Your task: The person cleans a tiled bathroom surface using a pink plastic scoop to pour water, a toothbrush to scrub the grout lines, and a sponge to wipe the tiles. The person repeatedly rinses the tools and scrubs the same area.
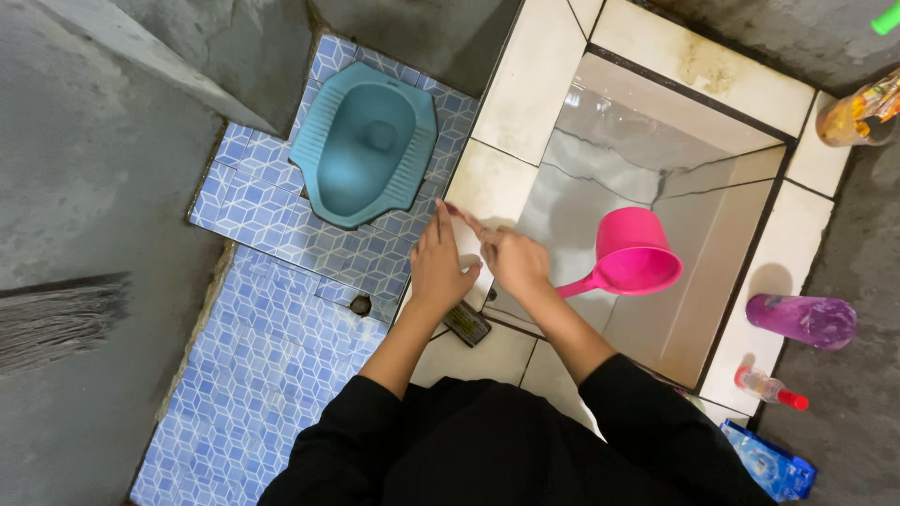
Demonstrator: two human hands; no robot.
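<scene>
My left hand (439,265) is held flat with fingers stretched out, over the white tiled rim (487,183) of a water tub. My right hand (514,260) is right beside it, back up and fingers curled, its fingertips touching the tips of my left fingers. What lies under the right palm is hidden. A pink dipper (633,253) sits in the tub (647,159), its handle pointing at my right wrist and ending beneath it. Both arms wear black sleeves.
A teal squat toilet (364,141) is set in blue patterned floor tiles, with a floor drain (361,304) near it. A small dark block (466,323) lies on the rim. A purple bottle (802,319), a red-capped bottle (771,387), a blue packet (771,466) and an orange bottle (858,112) stand at the right. A broom (56,319) is at the left.
</scene>
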